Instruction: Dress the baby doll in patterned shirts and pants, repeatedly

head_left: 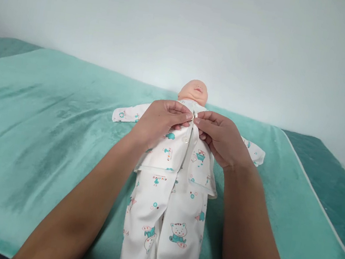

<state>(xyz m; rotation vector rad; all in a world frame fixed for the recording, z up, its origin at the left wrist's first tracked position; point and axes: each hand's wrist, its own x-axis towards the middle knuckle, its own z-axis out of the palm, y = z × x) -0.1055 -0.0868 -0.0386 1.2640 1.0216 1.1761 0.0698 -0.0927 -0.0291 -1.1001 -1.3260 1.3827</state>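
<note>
A baby doll lies on its back, dressed in a white printed jacket and matching trousers. My left hand pinches one front edge of the jacket just below the collar. Opposite it, my right hand pinches the other front edge, the fingertips of both hands almost meeting. A button shows on the left front panel below my fingers. Under it the two panels hang apart. What lies between my fingertips at the top is mostly hidden.
A mint-green plush blanket spreads under the doll, with soft creases on the left. Darker green cloth with a pale edging lies to the right. Behind rises a plain white wall. The doll's sleeves stretch out to both sides.
</note>
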